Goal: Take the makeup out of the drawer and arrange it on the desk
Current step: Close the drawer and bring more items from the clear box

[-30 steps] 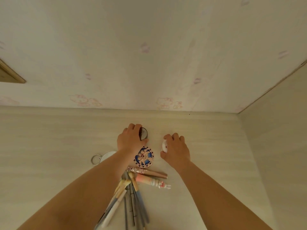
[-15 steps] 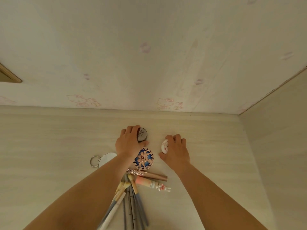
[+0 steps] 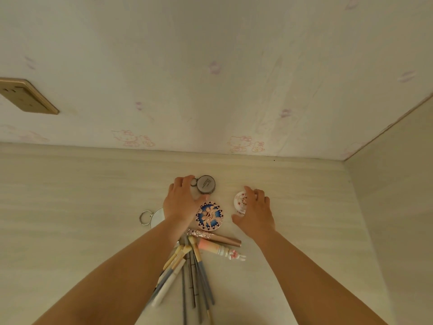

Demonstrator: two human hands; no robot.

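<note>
Over the last second the left hand (image 3: 181, 200) has slid off the dark round compact (image 3: 205, 184), baring its lid; the right hand (image 3: 254, 211) has barely shifted. The left hand's thumb and fingers loosely bracket that compact at its 2 o'clock. The right hand's fingers curl round the small white compact (image 3: 240, 202) at its 10 o'clock. The blue patterned compact (image 3: 209, 216) lies between the hands on the worktop (image 3: 70, 195); the brushes (image 3: 192, 275) run lengthwise toward 6 o'clock.
</note>
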